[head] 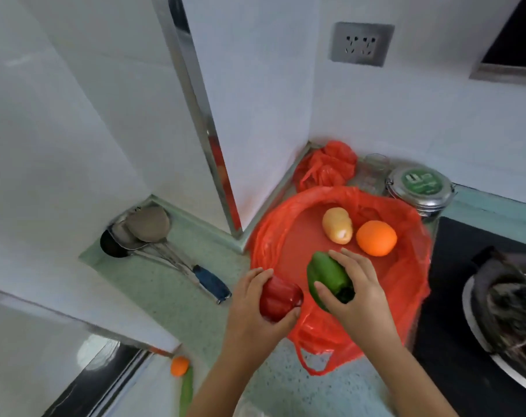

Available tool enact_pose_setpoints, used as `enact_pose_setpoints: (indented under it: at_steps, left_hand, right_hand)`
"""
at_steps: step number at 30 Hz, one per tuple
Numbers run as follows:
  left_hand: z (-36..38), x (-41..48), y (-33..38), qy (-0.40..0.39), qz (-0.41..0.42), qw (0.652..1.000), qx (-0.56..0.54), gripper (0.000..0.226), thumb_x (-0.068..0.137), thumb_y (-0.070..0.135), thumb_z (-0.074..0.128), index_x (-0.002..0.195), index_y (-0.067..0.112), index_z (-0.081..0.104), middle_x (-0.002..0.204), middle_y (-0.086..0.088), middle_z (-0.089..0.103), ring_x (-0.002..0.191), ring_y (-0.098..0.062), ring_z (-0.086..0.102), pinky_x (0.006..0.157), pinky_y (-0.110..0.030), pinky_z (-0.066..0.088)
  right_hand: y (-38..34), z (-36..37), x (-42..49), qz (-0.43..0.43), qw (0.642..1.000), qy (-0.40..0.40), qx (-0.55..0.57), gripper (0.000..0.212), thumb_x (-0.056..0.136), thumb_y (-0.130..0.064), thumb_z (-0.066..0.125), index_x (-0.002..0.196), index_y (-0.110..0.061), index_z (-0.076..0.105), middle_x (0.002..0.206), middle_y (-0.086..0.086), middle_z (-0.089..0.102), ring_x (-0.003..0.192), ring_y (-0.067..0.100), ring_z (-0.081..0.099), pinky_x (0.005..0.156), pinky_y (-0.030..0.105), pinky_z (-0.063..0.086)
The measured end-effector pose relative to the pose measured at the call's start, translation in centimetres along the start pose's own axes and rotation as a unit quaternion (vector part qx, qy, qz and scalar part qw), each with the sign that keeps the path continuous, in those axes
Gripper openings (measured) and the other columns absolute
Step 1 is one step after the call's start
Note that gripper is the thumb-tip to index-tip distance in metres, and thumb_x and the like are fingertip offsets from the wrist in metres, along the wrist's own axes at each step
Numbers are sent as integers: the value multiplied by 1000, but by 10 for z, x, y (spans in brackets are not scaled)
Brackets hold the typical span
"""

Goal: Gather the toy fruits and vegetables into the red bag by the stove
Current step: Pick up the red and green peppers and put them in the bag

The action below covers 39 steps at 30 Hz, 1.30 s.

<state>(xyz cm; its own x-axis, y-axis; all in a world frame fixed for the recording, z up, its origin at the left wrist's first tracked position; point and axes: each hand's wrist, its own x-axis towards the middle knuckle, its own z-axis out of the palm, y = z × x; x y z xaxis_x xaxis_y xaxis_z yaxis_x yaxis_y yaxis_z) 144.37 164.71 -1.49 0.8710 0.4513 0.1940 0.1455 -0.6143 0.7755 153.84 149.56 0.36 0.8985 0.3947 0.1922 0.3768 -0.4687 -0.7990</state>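
Observation:
The red bag [406, 284] lies wide open on the counter beside the stove. Inside it rest a yellowish toy potato [337, 225] and a toy orange [376, 237], side by side. My right hand [356, 291] grips a green toy pepper [326, 276] above the bag's near half. My left hand [255, 308] holds a red toy pepper [278, 299] at the bag's left rim. Another small orange toy [179, 366] and a long green toy vegetable [186, 392] lie on the counter at the lower left.
A second crumpled red bag [325, 167] sits in the corner, next to a glass jar [373, 173] and a metal tin with a green lid [419, 188]. Ladles and spatulas [147, 233] lie at left. The black stove [454, 326] carries a pan [508, 311] at right.

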Motion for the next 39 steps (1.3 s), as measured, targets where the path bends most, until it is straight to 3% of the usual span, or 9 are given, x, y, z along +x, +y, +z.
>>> enact_pose_setpoints:
  at_steps: [2,6,11,15,17,21,31,35,39]
  left_hand:
    - [7,16,-1,-25,11,999,-18,68,61,59,65,121,37,42,128,10,42,119,-4,38,96,-12,27]
    - [24,46,-4,-95,72,993,-26,71,64,58,64,126,27,47,131,10,41,123,-5,36,97,-11,24]
    - [48,85,-9,-158,136,977,-50,71,66,54,66,126,20,50,131,2,45,125,-10,38,102,-23,30]
    - [69,106,-16,-203,171,963,-55,70,66,52,67,125,19,50,131,1,45,125,-11,38,103,-15,27]
    - [79,113,-22,-221,190,955,-47,70,66,52,67,125,18,51,130,-1,46,124,-14,41,102,-19,29]
    - [97,130,-31,-236,222,945,-34,71,65,56,67,125,21,50,128,-2,49,120,-16,43,99,-30,34]
    - [132,155,-50,-270,271,924,-22,75,64,65,63,126,26,47,129,0,49,117,-7,36,98,-33,33]
    - [136,162,-49,-267,297,917,-15,75,70,74,50,127,26,44,131,-5,50,118,-15,39,98,-38,34]
    - [139,168,-49,-264,314,912,15,78,65,70,56,127,24,43,134,-8,49,114,-26,47,95,-43,39]
  right_hand:
    - [8,-2,3,27,999,25,-7,55,73,-24,76,123,-23,54,126,-4,43,118,7,39,92,17,31]
    - [20,-5,4,79,994,75,-28,56,74,-25,74,125,-25,52,126,-9,38,120,9,38,95,26,35]
    - [35,-1,9,133,981,127,-68,56,75,-26,74,126,-24,51,125,-13,35,120,12,38,91,24,36]
    - [48,8,16,169,969,149,-102,59,75,-31,73,128,-23,49,132,-7,36,123,19,39,93,29,41]
    - [54,12,18,188,962,161,-117,59,76,-34,72,129,-22,48,136,-2,37,123,20,39,91,26,40]
    - [67,20,22,216,950,183,-133,60,76,-35,72,129,-21,48,137,1,38,124,22,40,89,26,42]
    - [95,37,41,248,931,199,-180,61,75,-31,74,128,-18,49,140,7,38,124,30,40,84,31,45]
    - [103,41,44,260,927,202,-178,61,75,-32,74,129,-18,48,142,6,35,126,29,38,87,31,43]
    - [106,41,45,257,929,186,-192,63,74,-33,74,129,-18,48,143,7,35,127,30,37,88,32,43]
